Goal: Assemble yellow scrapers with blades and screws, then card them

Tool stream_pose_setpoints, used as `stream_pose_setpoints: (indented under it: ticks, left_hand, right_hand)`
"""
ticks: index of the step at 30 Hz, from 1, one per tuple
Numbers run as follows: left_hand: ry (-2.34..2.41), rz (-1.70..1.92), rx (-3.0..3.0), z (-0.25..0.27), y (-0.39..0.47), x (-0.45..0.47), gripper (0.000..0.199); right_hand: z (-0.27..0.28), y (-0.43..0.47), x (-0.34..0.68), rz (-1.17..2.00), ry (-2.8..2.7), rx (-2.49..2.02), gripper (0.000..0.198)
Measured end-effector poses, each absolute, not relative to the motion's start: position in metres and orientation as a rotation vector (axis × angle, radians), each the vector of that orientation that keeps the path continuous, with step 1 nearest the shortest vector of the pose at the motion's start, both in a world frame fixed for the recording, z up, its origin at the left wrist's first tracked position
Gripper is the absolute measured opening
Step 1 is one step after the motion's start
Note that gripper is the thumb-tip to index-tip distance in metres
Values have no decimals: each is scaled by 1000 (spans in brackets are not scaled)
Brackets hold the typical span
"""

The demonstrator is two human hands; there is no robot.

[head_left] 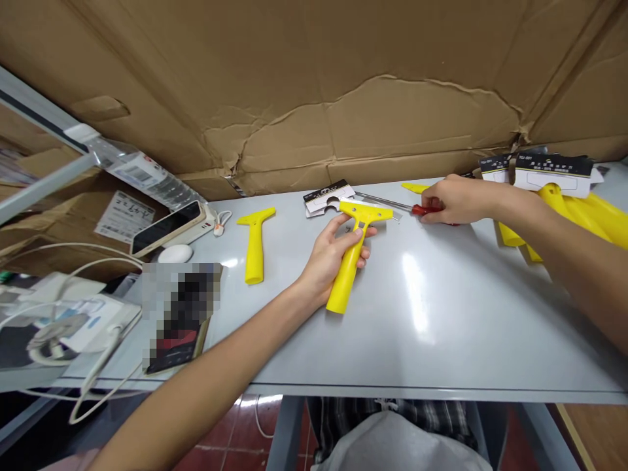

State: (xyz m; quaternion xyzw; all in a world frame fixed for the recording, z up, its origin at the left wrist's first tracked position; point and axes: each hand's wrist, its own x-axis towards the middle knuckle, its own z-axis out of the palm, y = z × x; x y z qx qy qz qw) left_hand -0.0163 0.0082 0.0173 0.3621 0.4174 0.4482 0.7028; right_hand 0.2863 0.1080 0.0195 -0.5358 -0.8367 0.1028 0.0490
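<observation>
My left hand [324, 260] is closed around the handle of a yellow scraper [349, 269], its wide head pointing away from me and two small screws showing on it. Farther right, my right hand [454, 199] has its fingers closed on the red handle of a screwdriver [420, 210], whose metal shaft points left along the table. Another yellow scraper part [254, 252] lies to the left, touched by neither hand. Black-and-white cardboard tags [321, 199] lie just behind the held scraper. A yellow tip [415, 188] pokes out behind my right hand.
Several yellow scrapers [579, 212] with header cards [554, 171] are piled at the right. On the left are a phone [169, 229], a pixelated device [184, 320], a plastic bottle [147, 175] and white cables [93, 366]. A cardboard wall [373, 131] stands behind the grey table [441, 353].
</observation>
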Motion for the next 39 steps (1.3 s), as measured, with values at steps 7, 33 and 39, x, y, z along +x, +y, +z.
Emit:
stream_pose_setpoints:
  ticks: [7,33,39]
  left_hand:
    - [914,1003,858,17,4,-16,59]
    - [925,1058,796,16,6,-16,52]
    - [932,1059,799,16,7,-16,51]
  right_hand:
    - [19,77,277,297,-2399,-1637,39]
    - [37,22,312,458,-1916,-1217,23]
    - [38,24,311,421,-1949,-1194,22]
